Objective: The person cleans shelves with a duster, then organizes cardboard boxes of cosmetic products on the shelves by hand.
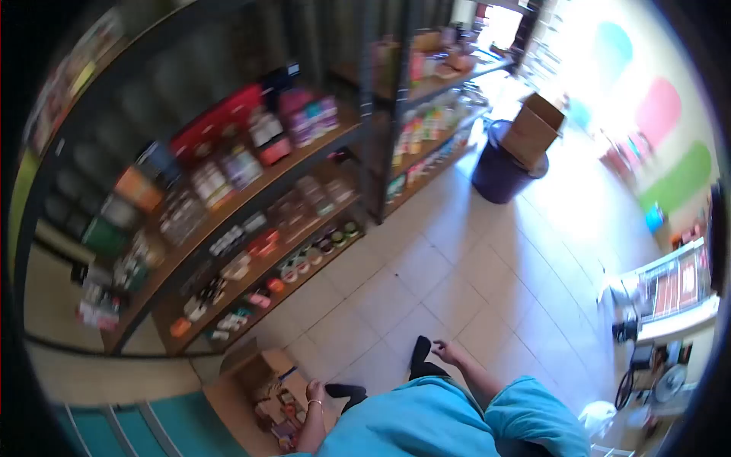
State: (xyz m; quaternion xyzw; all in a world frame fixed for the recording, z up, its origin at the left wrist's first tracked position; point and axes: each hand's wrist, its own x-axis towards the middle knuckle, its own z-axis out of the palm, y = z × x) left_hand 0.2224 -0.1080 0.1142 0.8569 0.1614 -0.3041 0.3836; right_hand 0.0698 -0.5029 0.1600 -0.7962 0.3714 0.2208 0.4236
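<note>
The filled carton [231, 411] lies just beside the left hand [315, 391], whose grip I cannot tell.

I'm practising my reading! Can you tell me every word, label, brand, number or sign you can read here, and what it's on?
None can be read clearly.
Small colourful packs on the brown wooden shelves: too blurred.
Little mixed-colour packets inside the open brown cardboard box on the pale tiled floor: too small and blurred.
Reddish-brown flat panel at the right: any marks are too blurred.
</note>
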